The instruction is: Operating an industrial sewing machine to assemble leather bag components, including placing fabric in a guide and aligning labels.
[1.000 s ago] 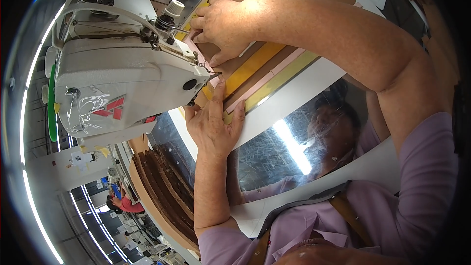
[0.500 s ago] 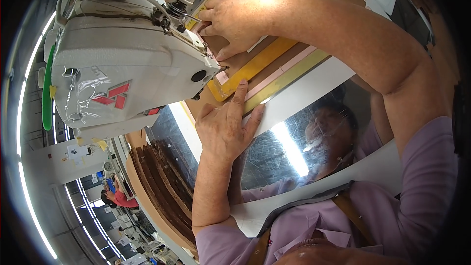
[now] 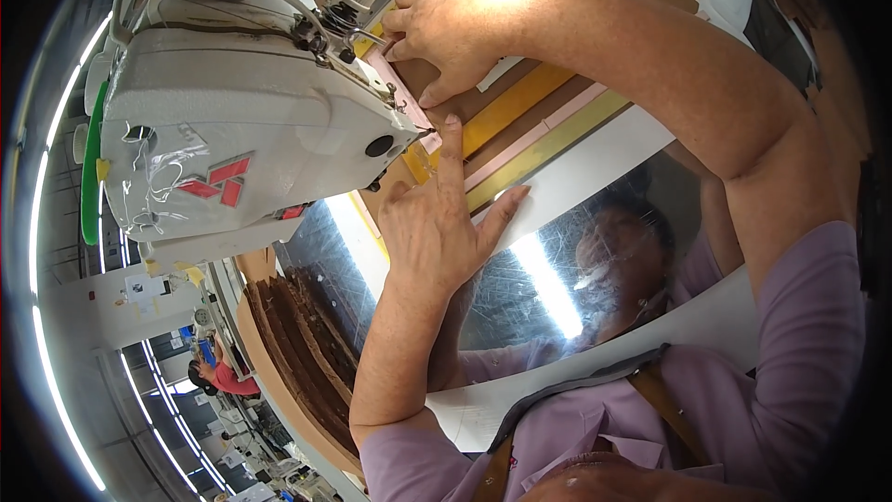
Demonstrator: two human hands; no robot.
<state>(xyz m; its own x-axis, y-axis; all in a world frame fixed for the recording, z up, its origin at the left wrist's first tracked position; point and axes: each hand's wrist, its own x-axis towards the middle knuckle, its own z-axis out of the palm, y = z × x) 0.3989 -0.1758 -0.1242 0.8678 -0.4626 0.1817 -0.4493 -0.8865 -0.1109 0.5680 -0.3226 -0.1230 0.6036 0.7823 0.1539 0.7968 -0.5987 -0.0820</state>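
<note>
My left hand lies with its index finger stretched out, the tip pressing on a brown sheet right beside the sewing machine's needle area. Its thumb is spread apart, over a white strip. Farther off, my right hand rests fingers spread on the brown sheet, close to a pink strip along the work's edge. A yellow template frame with handwritten marks surrounds part of the work. The white sewing machine head partly hides the work's left side.
A scratched, shiny plate in front of me reflects a person and a light. Stacked brown pieces stand at the left. In the background, a person in red sits among other machines. A green strip hangs beside the machine head.
My left hand has moved slightly farther forward, its index fingertip now beside the needle area instead of on the yellow bar. My right hand has shifted a little.
</note>
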